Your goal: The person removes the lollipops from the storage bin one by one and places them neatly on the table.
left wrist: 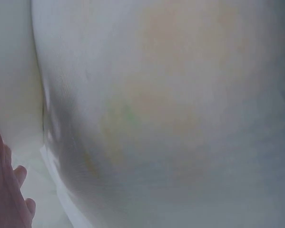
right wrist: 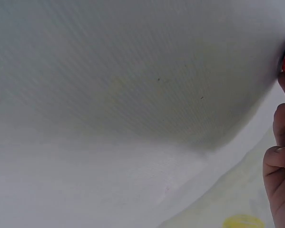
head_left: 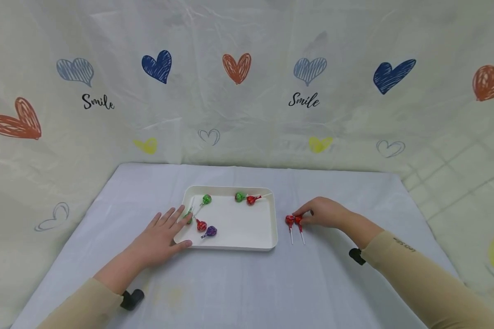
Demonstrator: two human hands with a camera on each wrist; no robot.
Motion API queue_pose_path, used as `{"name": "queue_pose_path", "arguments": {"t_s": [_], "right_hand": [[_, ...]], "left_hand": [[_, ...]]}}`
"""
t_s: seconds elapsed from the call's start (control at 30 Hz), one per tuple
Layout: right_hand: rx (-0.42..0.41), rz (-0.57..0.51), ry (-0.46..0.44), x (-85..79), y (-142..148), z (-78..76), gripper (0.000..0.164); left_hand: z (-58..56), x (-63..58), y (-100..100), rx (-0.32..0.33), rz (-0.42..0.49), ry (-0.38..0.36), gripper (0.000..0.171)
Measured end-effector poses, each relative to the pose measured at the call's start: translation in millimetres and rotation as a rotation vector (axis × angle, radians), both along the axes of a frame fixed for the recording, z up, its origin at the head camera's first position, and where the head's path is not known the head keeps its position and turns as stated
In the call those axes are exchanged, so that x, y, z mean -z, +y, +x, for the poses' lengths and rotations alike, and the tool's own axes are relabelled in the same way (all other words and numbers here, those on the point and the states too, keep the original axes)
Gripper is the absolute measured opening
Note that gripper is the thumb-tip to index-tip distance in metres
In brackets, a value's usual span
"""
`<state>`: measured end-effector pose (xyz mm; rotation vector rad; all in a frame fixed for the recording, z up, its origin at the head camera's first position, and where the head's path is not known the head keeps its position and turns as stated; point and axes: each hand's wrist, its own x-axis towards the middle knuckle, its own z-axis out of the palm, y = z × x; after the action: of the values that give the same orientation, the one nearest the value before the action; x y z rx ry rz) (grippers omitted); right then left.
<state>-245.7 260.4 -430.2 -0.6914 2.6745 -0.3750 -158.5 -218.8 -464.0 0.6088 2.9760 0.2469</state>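
Observation:
Two red-wrapped lollipops lie side by side on the cloth right of the white tray [head_left: 238,228], sticks toward me. My right hand [head_left: 327,212] pinches the head of the right-hand red lollipop [head_left: 298,220] between thumb and finger; its red wrapper also shows at the edge of the right wrist view. The other red lollipop [head_left: 289,220] lies just left of it. My left hand [head_left: 158,240] is spread over the tray's left edge, fingers straight. Its fingertips partly cover a green lollipop [head_left: 189,219]. The left wrist view mostly shows cloth.
Inside the tray lie a green lollipop [head_left: 207,199], a red lollipop [head_left: 201,225] and a purple lollipop [head_left: 211,231] on the left. Another green lollipop [head_left: 240,196] and a red lollipop [head_left: 252,200] are at the back right. A heart-printed curtain [head_left: 263,119] hangs behind the white-covered table [head_left: 247,288].

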Motion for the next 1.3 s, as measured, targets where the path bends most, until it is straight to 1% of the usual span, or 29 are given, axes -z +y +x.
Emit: {"name": "queue_pose_path", "arguments": {"t_s": [0.23, 0.43, 0.7, 0.8, 0.9, 1.03, 1.17, 1.3], "right_hand": [[0.041, -0.004, -0.01, -2.6, 4, -0.1, 0.032], [0.055, -0.025, -0.009, -11.7, 8, -3.1, 0.033], [0.052, -0.046, 0.0, -23.0, 6, -7.8, 0.035], [0.039, -0.063, 0.008, -26.6, 3, -8.0, 0.035], [0.027, -0.082, 0.015, -30.3, -2, -9.2, 0.036], [0.021, -0.099, 0.011, -33.7, -17, -14.8, 0.036], [0.021, -0.093, 0.007, -33.9, -35, -22.3, 0.035], [-0.014, -0.07, 0.031, -35.9, -50, -27.2, 0.034]], "left_hand": [[-4.4, 1.2, 3, 0.003, -0.01, -0.006, 0.081], [-6.2, 2.8, 3, 0.001, -0.023, -0.012, 0.082], [-7.2, 0.5, 6, -0.002, -0.012, -0.018, 0.082], [-7.5, -0.3, 7, 0.0, -0.026, -0.025, 0.083], [-7.1, -0.5, 8, 0.003, -0.034, -0.033, 0.083], [-6.3, 1.2, 5, -0.004, -0.03, -0.029, 0.083], [-5.3, 3.8, 1, -0.009, -0.03, -0.017, 0.082], [-3.0, 3.7, 1, -0.001, -0.017, -0.013, 0.083]]}}
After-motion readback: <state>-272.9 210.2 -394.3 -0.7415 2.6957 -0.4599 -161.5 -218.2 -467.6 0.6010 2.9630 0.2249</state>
